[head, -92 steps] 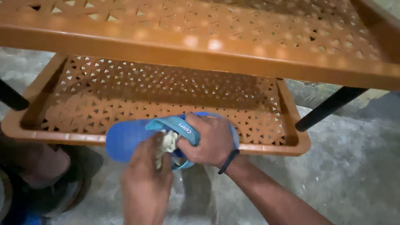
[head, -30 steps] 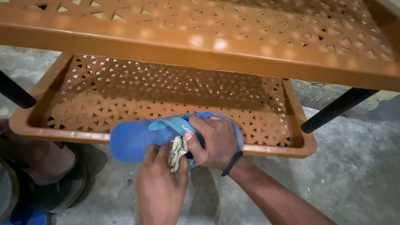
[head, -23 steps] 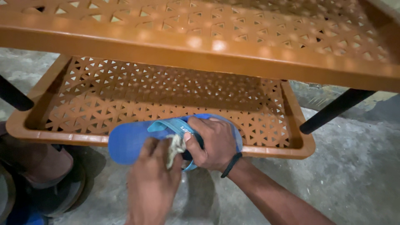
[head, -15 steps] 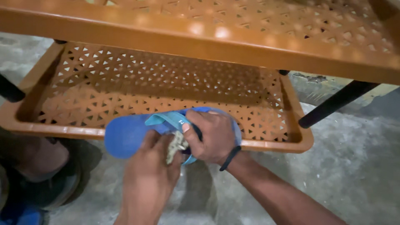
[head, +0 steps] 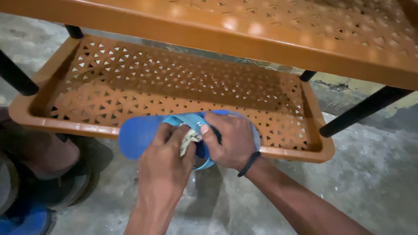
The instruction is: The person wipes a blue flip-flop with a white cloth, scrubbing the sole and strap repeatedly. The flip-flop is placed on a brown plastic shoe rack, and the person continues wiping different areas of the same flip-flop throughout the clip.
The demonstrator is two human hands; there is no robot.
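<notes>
The person holds a blue flip-flop (head: 139, 137) over the front rim of the lower shelf (head: 65, 126) of an orange lattice rack, the heel end sticking out to the left of the hands and the toe end hidden under the right hand. The right hand (head: 233, 139) is closed around the toe end and the light-blue strap (head: 185, 119), thumb pressed over the strap, so the sandal rests braced against the shelf rim. The left hand (head: 163, 163) is closed on a small pale rag (head: 189, 138), which it presses into the gap where the strap meets the footbed.

To do this wiping well, it seems best that the right hand keep the sandal pinned firmly, since a soft sole twists under pressure, and that the rag be worked in short strokes under and along the strap, where dirt would likely collect. Turning to a fresh fold of the rag would probably help once one part is soiled.

The left forearm comes up from the bottom edge of the view, wrist nearly straight, knuckles up, fingers curled down onto the rag. The right forearm enters from the lower right, slanting toward the shelf rim, a dark band (head: 249, 164) around its wrist. Worn footwear (head: 48, 174) lies on the concrete floor (head: 348, 182) left of the sandal, below the shelf.
</notes>
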